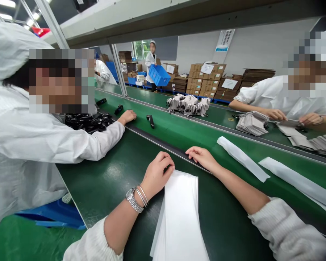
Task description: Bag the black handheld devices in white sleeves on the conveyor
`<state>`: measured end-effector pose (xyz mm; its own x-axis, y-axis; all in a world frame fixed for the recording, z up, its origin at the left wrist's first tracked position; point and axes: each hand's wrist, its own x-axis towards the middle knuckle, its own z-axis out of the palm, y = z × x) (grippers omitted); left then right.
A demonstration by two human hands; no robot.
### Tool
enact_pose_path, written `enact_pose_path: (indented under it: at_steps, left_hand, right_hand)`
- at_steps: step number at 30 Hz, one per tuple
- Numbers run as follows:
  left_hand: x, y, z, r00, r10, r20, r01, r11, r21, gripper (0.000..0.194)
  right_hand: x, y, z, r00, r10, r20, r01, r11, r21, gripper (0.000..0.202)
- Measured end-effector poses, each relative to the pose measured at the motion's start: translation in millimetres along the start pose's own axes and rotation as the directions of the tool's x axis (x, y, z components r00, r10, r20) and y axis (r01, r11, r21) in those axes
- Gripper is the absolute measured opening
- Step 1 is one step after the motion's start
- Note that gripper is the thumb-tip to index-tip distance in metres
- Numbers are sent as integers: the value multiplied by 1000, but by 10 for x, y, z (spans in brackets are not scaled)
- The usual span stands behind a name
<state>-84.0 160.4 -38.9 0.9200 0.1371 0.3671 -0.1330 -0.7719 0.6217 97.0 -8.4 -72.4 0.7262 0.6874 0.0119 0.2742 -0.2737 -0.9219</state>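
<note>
My left hand [158, 173], with a watch and bangles at the wrist, has its fingers curled and pinches the top corner of a stack of long white sleeves [182, 210]. The stack lies on the dark green table [111, 188] in front of me, its sheets slightly fanned. Over the dark rail between table and conveyor is my right hand [202, 158], its fingers loosely bent and apart, holding nothing visible. Beyond my right arm, a flat white sleeve [243, 158] lies on the green conveyor belt [176, 132], with another white sleeve [301, 183] nearer me.
A co-worker's hand [128, 116] reaches to the belt on the left, near a black handheld device [150, 121]. Black devices [89, 122] are piled beside that person. Across the belt, a co-worker handles grey-white folded pieces [251, 122]. An overhead beam [179, 21] spans above.
</note>
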Motion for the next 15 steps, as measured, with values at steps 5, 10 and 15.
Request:
enact_pose_path:
  at_steps: [5, 10, 15]
  left_hand:
    - [1, 0, 3, 1000, 7, -2, -7, 1000, -8, 13]
    - [-4, 1, 5, 1000, 13, 8, -13, 1000, -8, 13]
    - [-11, 2, 8, 1000, 9, 21, -9, 1000, -12, 14]
  right_hand:
    - [-2, 7, -9, 1000, 1, -1, -1, 1000, -12, 27]
    - [8, 51, -4, 1000, -7, -7, 7, 1000, -9, 27]
    - [10, 38, 3, 1000, -12, -5, 12, 1000, 4, 27]
